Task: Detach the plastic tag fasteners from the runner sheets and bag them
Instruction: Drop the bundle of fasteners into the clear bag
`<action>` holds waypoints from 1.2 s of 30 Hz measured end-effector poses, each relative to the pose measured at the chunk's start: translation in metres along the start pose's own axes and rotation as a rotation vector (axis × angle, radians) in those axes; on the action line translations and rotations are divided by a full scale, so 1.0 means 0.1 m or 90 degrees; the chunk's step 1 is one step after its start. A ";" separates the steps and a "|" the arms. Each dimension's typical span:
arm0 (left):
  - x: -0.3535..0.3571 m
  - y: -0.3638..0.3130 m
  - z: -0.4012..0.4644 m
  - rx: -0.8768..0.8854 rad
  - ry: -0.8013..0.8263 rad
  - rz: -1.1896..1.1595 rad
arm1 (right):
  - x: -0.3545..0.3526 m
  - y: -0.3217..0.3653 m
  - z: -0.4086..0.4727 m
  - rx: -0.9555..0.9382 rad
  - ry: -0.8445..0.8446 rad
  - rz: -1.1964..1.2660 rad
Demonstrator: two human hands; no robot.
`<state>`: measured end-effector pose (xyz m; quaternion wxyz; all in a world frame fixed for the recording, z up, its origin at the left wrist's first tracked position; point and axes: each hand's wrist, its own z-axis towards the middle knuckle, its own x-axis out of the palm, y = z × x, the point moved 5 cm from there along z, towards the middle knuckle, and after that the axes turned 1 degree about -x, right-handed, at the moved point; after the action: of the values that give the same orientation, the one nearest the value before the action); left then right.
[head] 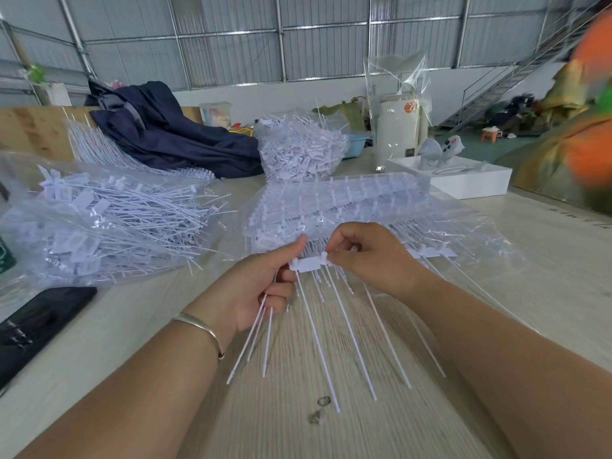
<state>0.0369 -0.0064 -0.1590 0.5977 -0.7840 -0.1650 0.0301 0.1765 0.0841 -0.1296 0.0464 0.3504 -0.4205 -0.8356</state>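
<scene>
The pale wood-grain bench (530, 260) fills the lower view, its boards running toward a hall of grey corrugated metal walls (231, 38) with a white lower band, and a metal staircase (503, 81) climbs at 2 o'clock. At centre, the left hand (261, 286), with a thin silver bangle (202, 329) on its wrist, has its fingers curled round a few loose white plastic tag fasteners (261, 329) whose thin tails point down to 6 o'clock, while its thumb reaches up toward the white plastic runner strip (309, 264). The right hand (367, 256) pinches that strip between thumb and fingertips, so both grips are closed on plastic; more long tails still hang from the strip and fan over the bench. Just beyond the hands, at 12 o'clock, lies a stack of white runner sheets (347, 200) on clear film. At 9 o'clock a clear plastic bag of detached fasteners (109, 226) lies flat, and a second heaped clear bag of fasteners (301, 150) stands at 12 o'clock farther back. A dark blue garment (172, 134) is slumped at 11 o'clock, and a black phone (36, 329) rests at 8 o'clock. A white box (470, 180) and a white cylinder with an orange mark (400, 127), wrapped in clear film, stand at 1 o'clock. A small metal ring (324, 401) lies at 6 o'clock. Faint printing on the bench at 3 o'clock is too blurred to read, and an orange and green blur (586, 134) fills the right edge.
</scene>
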 end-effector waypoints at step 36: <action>0.22 -0.03 -0.16 0.012 0.272 -0.119 | 0.00 0.16 -0.10 0.021 0.158 0.240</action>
<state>0.0614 -0.0141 -0.1488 0.6268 -0.7480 -0.1067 -0.1904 0.1792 0.0673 -0.1212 0.2472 0.3664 -0.4829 -0.7559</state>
